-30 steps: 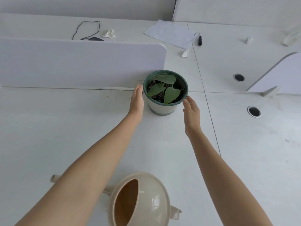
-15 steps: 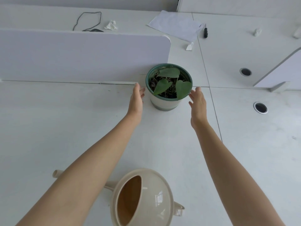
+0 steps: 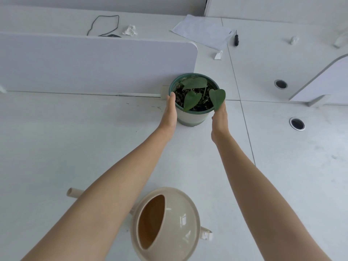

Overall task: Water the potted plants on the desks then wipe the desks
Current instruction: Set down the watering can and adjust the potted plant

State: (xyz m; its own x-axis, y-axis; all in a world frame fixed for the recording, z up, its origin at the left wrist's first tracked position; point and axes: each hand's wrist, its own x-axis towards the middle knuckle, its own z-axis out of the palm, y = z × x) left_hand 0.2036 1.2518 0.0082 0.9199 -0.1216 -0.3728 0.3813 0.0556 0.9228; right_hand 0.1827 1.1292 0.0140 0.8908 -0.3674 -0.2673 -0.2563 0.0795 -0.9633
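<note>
A small plant with heart-shaped leaves grows in a white pot with a green rim. The pot stands on the white desk, against the end of a divider panel. My left hand lies flat against the pot's left side, fingers straight. My right hand is at the pot's right side with its fingertips hidden behind a leaf. A beige watering can stands near me between my forearms, its spout pointing left.
The white divider panel runs along the back left, and another divider stands at the right. Beyond lie a paper sheet, a black-handled tool, crumpled tissue and a black cable. Two cable holes sit at the right.
Both hands have closed in on the pot from either side. The left hand now lies against it, and the right fingertips have slid under the overhanging leaf.
</note>
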